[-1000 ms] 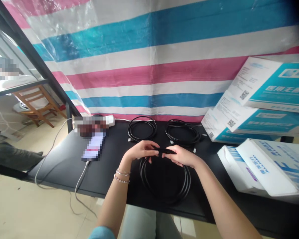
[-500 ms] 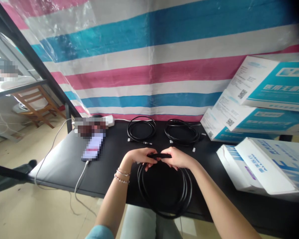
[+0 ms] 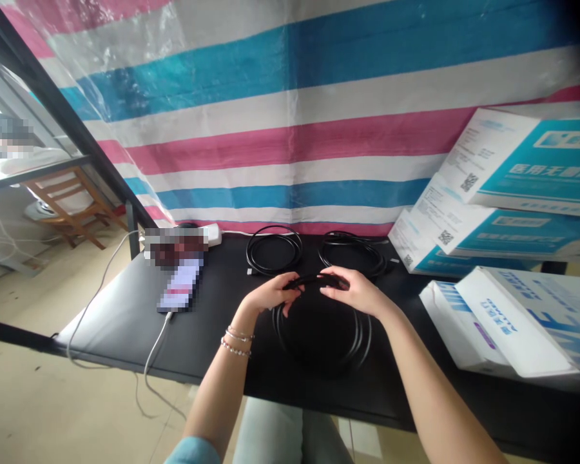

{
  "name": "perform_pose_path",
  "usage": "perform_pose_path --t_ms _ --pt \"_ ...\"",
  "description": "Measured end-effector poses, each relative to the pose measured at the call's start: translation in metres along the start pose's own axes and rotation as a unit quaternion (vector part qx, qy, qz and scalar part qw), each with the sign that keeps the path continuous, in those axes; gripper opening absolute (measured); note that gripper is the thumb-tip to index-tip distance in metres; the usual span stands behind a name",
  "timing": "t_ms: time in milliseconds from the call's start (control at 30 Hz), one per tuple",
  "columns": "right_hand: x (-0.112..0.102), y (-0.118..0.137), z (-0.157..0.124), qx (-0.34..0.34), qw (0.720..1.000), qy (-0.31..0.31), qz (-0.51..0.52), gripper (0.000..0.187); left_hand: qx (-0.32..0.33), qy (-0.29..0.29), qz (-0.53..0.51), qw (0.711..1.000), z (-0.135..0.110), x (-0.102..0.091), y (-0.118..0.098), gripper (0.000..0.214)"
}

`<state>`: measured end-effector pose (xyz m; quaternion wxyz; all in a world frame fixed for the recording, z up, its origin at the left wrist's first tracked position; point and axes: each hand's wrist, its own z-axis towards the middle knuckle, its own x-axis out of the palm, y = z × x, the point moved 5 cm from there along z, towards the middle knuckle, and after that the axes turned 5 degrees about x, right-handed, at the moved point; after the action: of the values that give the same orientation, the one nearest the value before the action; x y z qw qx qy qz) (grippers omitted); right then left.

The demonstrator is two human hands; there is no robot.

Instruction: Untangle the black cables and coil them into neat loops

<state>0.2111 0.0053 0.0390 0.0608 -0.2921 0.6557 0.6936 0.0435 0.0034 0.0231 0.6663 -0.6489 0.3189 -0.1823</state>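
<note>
A coil of black cable [image 3: 321, 335] hangs over the black table [image 3: 125, 316], held at its top by both hands. My left hand [image 3: 270, 295], with bracelets on the wrist, pinches the bundled strands on the left. My right hand [image 3: 355, 291] grips the same bundle on the right, fingers closed over it. The lower loops rest near the table's front edge. Two more coiled black cables, one on the left [image 3: 274, 251] and one on the right [image 3: 352, 255], lie flat farther back, just beyond my hands.
A phone [image 3: 181, 285] with a white charging cable [image 3: 154, 348] lies at the left, beside a white power strip [image 3: 212, 233]. Blue-and-white boxes [image 3: 507, 193] are stacked at the right, nearer white boxes [image 3: 502, 322] in front. A striped tarp [image 3: 290, 129] hangs behind.
Both hands have lifted the top of the coil and carried it slightly away from me; the lower loops slid back from the table's front edge.
</note>
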Motion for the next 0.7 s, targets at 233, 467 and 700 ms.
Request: perform_pose_path --t_ms 233,467,700 --pt "-0.010 -0.004 -0.003 0.071 0.982 -0.047 0.166 0.055 0.033 -0.092 -0.070 0.993 0.003 -0.008 0.003 0.021" --pt "-0.015 -0.014 -0.004 0.099 0.955 -0.079 0.270 0.058 0.064 -0.161 -0.139 0.975 0.004 -0.013 0.004 0.016" --pt "-0.011 -0.012 -0.005 0.097 0.917 -0.035 0.386 0.032 0.094 -0.193 -0.175 0.961 0.007 -0.013 0.001 0.020"
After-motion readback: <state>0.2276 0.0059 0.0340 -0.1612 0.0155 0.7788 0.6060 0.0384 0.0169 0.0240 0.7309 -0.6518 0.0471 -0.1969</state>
